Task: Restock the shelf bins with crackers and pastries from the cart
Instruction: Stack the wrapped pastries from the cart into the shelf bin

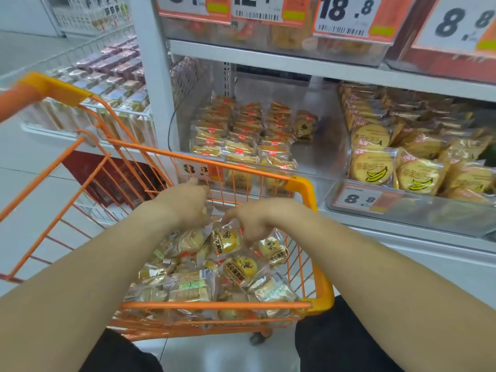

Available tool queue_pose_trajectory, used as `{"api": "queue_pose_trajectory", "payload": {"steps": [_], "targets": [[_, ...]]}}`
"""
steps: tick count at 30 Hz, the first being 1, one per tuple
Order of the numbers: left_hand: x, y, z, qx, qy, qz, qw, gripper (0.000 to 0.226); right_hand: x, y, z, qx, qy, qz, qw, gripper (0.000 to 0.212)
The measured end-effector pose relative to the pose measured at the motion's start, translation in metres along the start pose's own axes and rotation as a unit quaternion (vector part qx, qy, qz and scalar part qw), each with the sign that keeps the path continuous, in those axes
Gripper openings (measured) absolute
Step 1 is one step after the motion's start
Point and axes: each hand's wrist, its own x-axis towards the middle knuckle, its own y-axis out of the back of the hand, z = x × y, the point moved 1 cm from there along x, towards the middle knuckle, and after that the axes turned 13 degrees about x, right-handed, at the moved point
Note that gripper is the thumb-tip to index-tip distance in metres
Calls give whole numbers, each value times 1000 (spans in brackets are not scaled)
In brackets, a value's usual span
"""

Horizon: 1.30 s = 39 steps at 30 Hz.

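A shop aisle with a pale tiled floor [32, 157] and a white shelf [268, 63] full of snacks. Wrapped pastries [241, 267] lie in a pile inside the orange cart [303, 189], which stands right in front of the shelf. The right hand [255, 221] is in the cart, fingers curled and pinching a pastry pack. The left hand [185, 200] is beside it, down on the pile; I cannot tell if it holds anything. Behind the cart, a clear bin [316, 124] holds neat rows of packs. The next bin [402, 210] holds banana crackers [373, 167]. Big price signs [346, 14] hang above.
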Motion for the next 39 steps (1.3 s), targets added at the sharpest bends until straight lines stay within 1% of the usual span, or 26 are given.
{"api": "queue_pose_trajectory", "payload": {"steps": [1, 2, 3, 4, 6, 9, 11, 14, 17, 18, 20, 22, 28, 30, 33, 35, 37, 39], "targets": [[1, -1, -1, 0, -8, -9, 1000, 50, 7, -5, -2, -11, -12, -10, 1000, 85], [2, -2, -3, 5, -14, -8, 1000, 50, 13, -9, -3, -29, -18, -5, 999, 86], [3, -1, -5, 13, -18, -3, 1000, 52, 16, -11, -5, -47, -22, 8, 999, 80], [4, -1, -6, 24, -21, 2, 1000, 54, 20, -11, -5, -61, -18, 25, 998, 69], [7, -4, -8, 43, -23, -2, 999, 56, 23, -12, -4, -66, -17, 37, 997, 37], [10, -5, -13, 48, -20, -26, 998, 54, 25, -14, -3, -50, -34, 5, 998, 41], [10, -4, -17, 31, -26, -40, 998, 49, 25, -15, -5, -74, -27, 18, 997, 41], [9, -5, -22, -22, -20, -79, 996, 40, 25, -14, -8, -88, 3, 50, 995, 53], [4, -3, -27, -93, -5, -125, 988, 47, 27, -12, -7, -40, 8, 47, 998, 60], [3, -3, -27, -103, -6, -141, 985, 51, 28, -12, -7, -27, 15, 49, 998, 59], [3, -2, -24, -88, -3, -155, 984, 60, 28, -12, -6, -11, 27, 55, 998, 56], [3, -1, -19, -66, 3, -155, 986, 63, 27, -13, -8, -5, 29, 57, 998, 55], [1, 1, -12, -18, 14, -135, 991, 55, 20, -9, -6, 23, 22, 63, 998, 46], [4, -3, -15, -17, 23, -136, 990, 67, 12, -7, -6, 19, 36, 74, 996, 44], [4, -3, -16, -46, 44, -129, 990, 96, -3, -4, -5, 33, 62, 103, 992, 53], [3, 0, -17, -44, 50, -114, 991, 100, -14, 2, -5, 72, 80, 122, 987, 57], [2, 2, -21, -45, 43, -111, 992, 102, -25, 9, -3, 111, 105, 135, 979, 54], [0, 4, -25, -72, 23, -119, 990, 100, -37, 16, 1, 142, 128, 150, 970, 46]]}}
